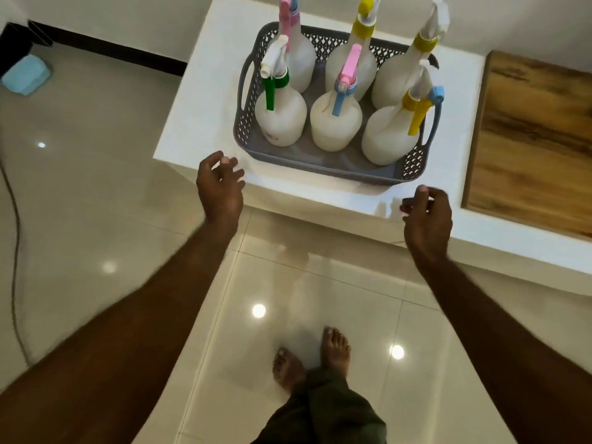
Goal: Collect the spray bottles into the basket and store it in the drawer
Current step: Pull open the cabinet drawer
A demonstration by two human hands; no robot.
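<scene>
A grey perforated basket stands on a white counter. Several white spray bottles stand upright inside it, among them one with a green trigger, one with a pink and blue head and one with a yellow trigger. My left hand hovers just left of the basket's near corner, fingers loosely curled and holding nothing. My right hand hovers just below the basket's near right corner, also loosely curled and empty. Neither hand touches the basket. No drawer shows.
A wooden panel lies set into the counter to the right. The glossy tiled floor spreads left and below, with my bare feet on it. A light blue object sits on the floor at far left beside a dark cable.
</scene>
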